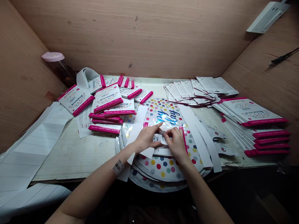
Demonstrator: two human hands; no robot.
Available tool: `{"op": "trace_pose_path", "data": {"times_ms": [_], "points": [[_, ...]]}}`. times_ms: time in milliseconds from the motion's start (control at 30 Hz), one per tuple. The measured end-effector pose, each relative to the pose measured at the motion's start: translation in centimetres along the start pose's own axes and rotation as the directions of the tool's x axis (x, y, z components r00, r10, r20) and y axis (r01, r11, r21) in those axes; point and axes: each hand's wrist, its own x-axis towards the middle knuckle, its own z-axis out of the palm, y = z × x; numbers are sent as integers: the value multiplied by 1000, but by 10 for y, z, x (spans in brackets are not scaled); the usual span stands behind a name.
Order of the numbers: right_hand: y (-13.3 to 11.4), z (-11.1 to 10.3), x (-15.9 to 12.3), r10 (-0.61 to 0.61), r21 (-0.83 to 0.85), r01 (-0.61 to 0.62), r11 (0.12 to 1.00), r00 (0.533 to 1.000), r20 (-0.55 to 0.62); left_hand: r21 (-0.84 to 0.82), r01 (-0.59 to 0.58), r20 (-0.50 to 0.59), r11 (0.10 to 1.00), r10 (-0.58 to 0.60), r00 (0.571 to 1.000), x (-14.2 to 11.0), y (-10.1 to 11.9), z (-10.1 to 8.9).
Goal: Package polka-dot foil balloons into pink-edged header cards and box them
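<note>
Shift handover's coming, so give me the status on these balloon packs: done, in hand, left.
Done, it seems: pink-headed balloon packs stacked at right and more packs at left. In hand: the left hand and right hand hold a small white paper piece on a polka-dot foil balloon. Still left: more balloons beneath it and loose white cards at the back.

Small tag point(161, 139) half hidden by fingers point(169, 132); print too small to read.

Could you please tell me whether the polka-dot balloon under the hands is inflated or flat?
Flat: the polka-dot foil balloon lies thin on similar ones, under the left hand and right hand.
</note>
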Motion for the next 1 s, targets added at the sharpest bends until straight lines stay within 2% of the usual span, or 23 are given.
{"op": "trace_pose_path", "data": {"times_ms": [100,200,267,367,467,533,600,733,833,900,967,1000], "points": [[1,6,0,2,-113,-6,994,999,-33,-25,-32,-48,999,31,998,0,1,0],[2,13,3,15,-243,-47,969,991,-130,19,-30,-47,999,31,998,-1,0,0],[2,14,3,13,-321,-65,945,987,-163,62,-68,5,996,68,998,-2,-2,-2],[-1,9,-5,6,-433,-53,900,994,-108,162,-169,116,972,152,982,-4,-1,-12],[-9,-4,-28,-10,-486,-9,874,999,-38,266,-175,213,948,119,970,1,-2,-24],[-17,-12,-49,-41,-480,26,877,999,-19,278,-103,226,955,39,973,11,-4,-27],[-24,-15,-69,-63,-451,33,892,997,-51,276,-32,196,961,-24,980,27,-7,-27],[-29,-11,-92,-68,-328,5,945,981,-181,241,19,186,970,-66,980,59,-4,-28],[-25,-14,-97,-92,-160,44,986,947,-307,126,31,232,992,-60,971,64,7,-47],[-18,-25,-100,-98,-75,73,995,903,-418,-47,100,177,994,-90,980,58,13,-72],[-5,-39,-105,-98,-51,83,995,864,-493,-251,191,-9,949,-199,980,48,13,-103],[3,-47,-106,-101,-57,83,995,854,-510,-333,224,-142,916,-284,948,42,9,-121]]}}
